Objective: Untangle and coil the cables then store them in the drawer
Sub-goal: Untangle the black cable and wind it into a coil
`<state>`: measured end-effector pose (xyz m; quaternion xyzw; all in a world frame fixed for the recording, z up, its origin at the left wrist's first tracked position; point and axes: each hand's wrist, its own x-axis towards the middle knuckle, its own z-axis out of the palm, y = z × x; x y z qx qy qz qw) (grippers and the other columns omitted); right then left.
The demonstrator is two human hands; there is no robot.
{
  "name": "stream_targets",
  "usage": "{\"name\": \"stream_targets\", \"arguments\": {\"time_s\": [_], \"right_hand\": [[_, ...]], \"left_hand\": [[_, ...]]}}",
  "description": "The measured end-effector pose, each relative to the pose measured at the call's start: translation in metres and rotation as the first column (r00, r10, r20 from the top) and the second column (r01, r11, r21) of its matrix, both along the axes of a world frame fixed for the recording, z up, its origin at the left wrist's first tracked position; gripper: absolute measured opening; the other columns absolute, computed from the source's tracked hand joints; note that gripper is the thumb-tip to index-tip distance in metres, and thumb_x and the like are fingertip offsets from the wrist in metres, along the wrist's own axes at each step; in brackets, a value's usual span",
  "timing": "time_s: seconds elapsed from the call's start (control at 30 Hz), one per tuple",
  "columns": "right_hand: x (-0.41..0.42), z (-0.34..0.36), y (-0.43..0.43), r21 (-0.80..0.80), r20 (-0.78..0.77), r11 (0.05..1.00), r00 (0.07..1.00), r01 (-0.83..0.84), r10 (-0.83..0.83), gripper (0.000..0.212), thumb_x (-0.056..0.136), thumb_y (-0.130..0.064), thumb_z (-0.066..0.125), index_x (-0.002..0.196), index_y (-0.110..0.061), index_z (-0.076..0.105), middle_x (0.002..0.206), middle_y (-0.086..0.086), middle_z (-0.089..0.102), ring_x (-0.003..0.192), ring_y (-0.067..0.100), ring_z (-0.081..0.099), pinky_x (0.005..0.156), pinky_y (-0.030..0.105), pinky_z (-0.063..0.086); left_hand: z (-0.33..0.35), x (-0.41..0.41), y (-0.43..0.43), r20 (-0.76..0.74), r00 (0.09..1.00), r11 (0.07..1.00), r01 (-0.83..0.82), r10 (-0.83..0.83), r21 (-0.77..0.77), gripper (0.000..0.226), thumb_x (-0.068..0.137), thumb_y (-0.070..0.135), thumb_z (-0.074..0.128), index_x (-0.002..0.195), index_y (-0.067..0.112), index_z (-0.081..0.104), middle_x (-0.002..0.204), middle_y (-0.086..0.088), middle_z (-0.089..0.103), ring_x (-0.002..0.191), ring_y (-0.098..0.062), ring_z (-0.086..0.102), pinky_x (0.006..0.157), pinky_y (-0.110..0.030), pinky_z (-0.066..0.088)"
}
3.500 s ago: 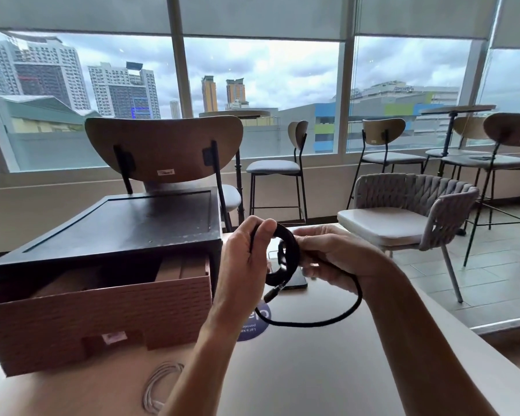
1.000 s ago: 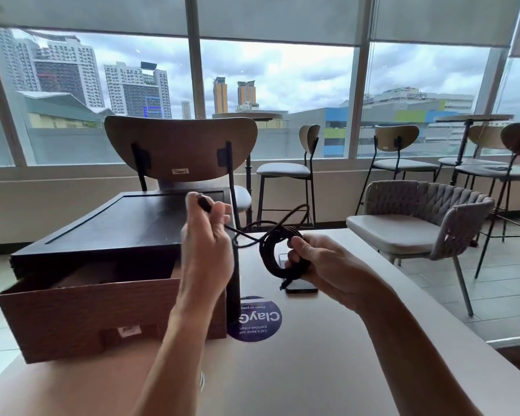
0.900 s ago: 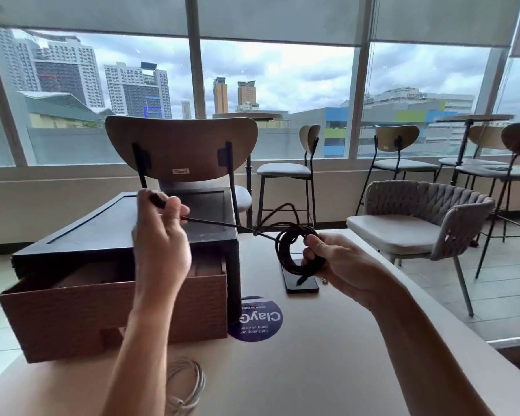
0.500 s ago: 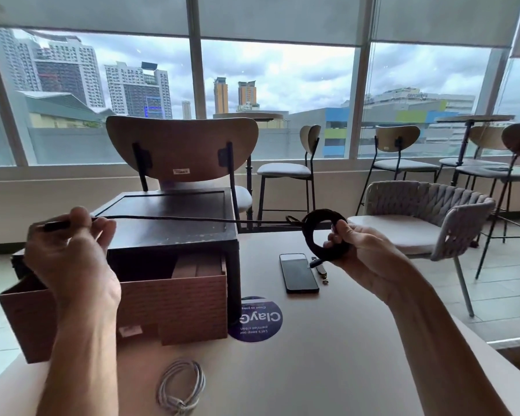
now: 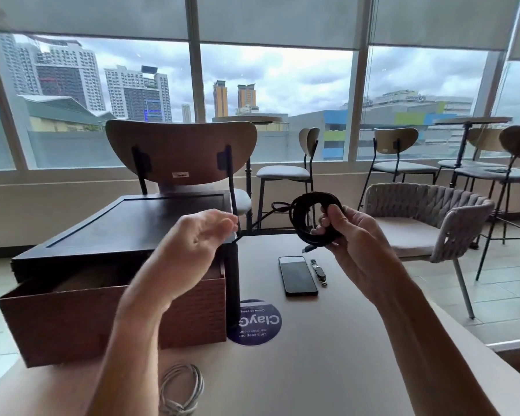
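Grey-white coiled cable point(image 5: 182, 388) is lying at 6 o'clock on the beige table point(image 5: 327, 361), with the brown woven drawer point(image 5: 102, 319) standing open at 9 o'clock. Right hand point(image 5: 354, 238) is gripping the black cable coil point(image 5: 298, 219) at 1 o'clock. Its loose strand is reaching the blurred left hand point(image 5: 192, 244), whose grip is unclear.

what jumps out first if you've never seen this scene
The right hand grips a coiled black cable above the table, its loose end running to the left hand. Left of them a brown drawer stands open, and a white cable lies coiled at the table's near edge.
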<state>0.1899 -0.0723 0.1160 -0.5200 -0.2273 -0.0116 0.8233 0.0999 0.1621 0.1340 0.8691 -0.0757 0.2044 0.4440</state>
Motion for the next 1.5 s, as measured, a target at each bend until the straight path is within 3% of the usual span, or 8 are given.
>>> {"name": "stream_targets", "arguments": {"time_s": [0.17,0.3,0.53,0.7,0.9,1.3,1.43,1.5], "right_hand": [[-0.010,0.001,0.013,-0.078,0.091,0.994,0.992,-0.081,0.088,0.016,0.097,-0.015,0.051,0.097,-0.003,0.062,0.069,0.002,0.058,0.067,0.012,0.054,0.072,0.027,0.053],[-0.013,0.001,0.014,-0.193,0.165,0.972,0.972,-0.135,0.168,0.031,0.092,-0.024,0.054,0.106,0.003,0.059,0.070,0.001,0.058,0.068,0.014,0.055,0.070,0.026,0.052],[-0.017,0.001,0.017,-0.361,0.223,0.926,0.955,-0.107,0.197,0.028,0.100,-0.018,0.049,0.106,0.009,0.056,0.071,-0.001,0.056,0.068,0.012,0.055,0.067,0.021,0.048],[-0.017,0.000,0.022,-0.083,0.028,0.958,0.960,-0.274,0.277,0.018,0.094,-0.015,0.054,0.099,0.001,0.060,0.070,0.001,0.052,0.062,0.010,0.049,0.063,0.017,0.046],[-0.019,0.006,0.018,-0.090,-0.071,0.948,0.951,-0.305,0.299,0.023,0.098,-0.022,0.051,0.099,-0.002,0.062,0.066,-0.001,0.040,0.057,0.007,0.038,0.058,0.017,0.040],[-0.013,0.011,0.025,0.334,-0.280,0.936,0.936,-0.112,0.212,0.029,0.105,-0.024,0.041,0.083,-0.009,0.053,0.058,-0.003,0.029,0.046,0.007,0.031,0.058,0.024,0.053],[-0.002,0.012,0.014,0.483,-0.355,0.875,0.920,0.029,0.165,0.029,0.106,-0.023,0.041,0.081,-0.012,0.048,0.055,-0.003,0.029,0.043,0.008,0.029,0.093,0.037,0.051],[0.002,0.013,0.009,0.521,-0.377,0.850,0.913,0.070,0.156,0.030,0.106,-0.024,0.041,0.078,-0.014,0.046,0.052,-0.003,0.029,0.042,0.008,0.028,0.078,0.039,0.060]], "left_hand": [[-0.005,0.014,-0.047,0.137,0.990,0.980,0.015,0.013,-0.201,0.022,0.095,0.038,0.060,0.110,0.025,0.070,0.098,0.018,0.073,0.096,0.010,0.066,0.086,-0.009,0.047],[-0.007,0.020,-0.054,0.274,0.947,0.927,-0.055,0.166,-0.372,0.016,0.091,0.008,0.070,0.095,0.021,0.062,0.089,0.006,0.075,0.079,-0.010,0.073,0.084,-0.035,0.059],[-0.001,0.010,-0.063,0.468,0.876,0.993,-0.100,0.115,-0.057,0.031,0.098,-0.002,0.049,0.113,0.025,0.044,0.099,0.018,0.070,0.102,-0.003,0.066,0.088,-0.025,0.054],[-0.003,0.011,-0.063,0.454,0.889,0.941,-0.201,0.059,0.271,0.021,0.105,0.026,0.042,0.118,0.025,0.057,0.113,0.009,0.051,0.103,-0.006,0.045,0.082,-0.013,0.040],[-0.016,0.024,-0.060,0.539,0.841,0.947,-0.202,0.038,0.248,0.039,0.101,0.048,0.034,0.118,0.030,0.064,0.100,0.007,0.043,0.086,-0.003,0.047,0.063,-0.019,0.045],[-0.024,0.024,-0.079,0.582,0.813,0.909,-0.269,0.036,0.319,0.043,0.104,0.033,0.045,0.145,0.023,0.051,0.083,0.012,0.039,0.068,-0.006,0.044,0.058,-0.020,0.041],[-0.024,0.024,-0.081,0.654,0.756,0.946,-0.239,0.038,0.220,0.031,0.104,0.022,0.054,0.132,0.015,0.065,0.080,0.014,0.049,0.065,-0.008,0.052,0.059,-0.021,0.047],[-0.023,0.025,-0.077,0.673,0.737,0.950,-0.246,0.054,0.193,0.025,0.102,0.019,0.056,0.122,0.012,0.071,0.080,0.012,0.055,0.063,-0.007,0.053,0.060,-0.019,0.047]]}}
